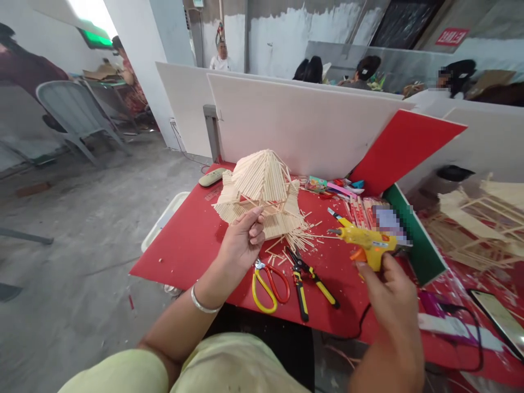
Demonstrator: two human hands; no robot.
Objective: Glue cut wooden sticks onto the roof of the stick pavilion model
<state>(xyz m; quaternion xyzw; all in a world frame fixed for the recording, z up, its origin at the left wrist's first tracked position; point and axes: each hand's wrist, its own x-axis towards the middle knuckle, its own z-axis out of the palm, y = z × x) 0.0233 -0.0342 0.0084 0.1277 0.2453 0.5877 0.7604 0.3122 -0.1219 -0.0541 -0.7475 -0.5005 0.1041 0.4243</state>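
A pagoda-like roof model (262, 177) built of thin pale wooden sticks stands on a red tabletop, with a wider stick tier (227, 204) under its pointed top. My left hand (249, 229) is closed in a pinch at the front lower edge of the pointed top; the exact contact is partly hidden by the fingers. A yellow hot glue gun (368, 243) with an orange trigger is gripped in my right hand (387, 289). Its nozzle points left, towards the model but apart from it. Loose sticks (303, 240) lie scattered beside the model.
Red-and-yellow scissors (270, 286) and black-and-yellow pliers (313, 281) lie near the front edge of the red table (184, 245). A cutter knife (339, 217) and stick bundles (360, 210) are behind the glue gun. A green-faced board (421, 240) stands at right. White panels (295, 120) rise behind.
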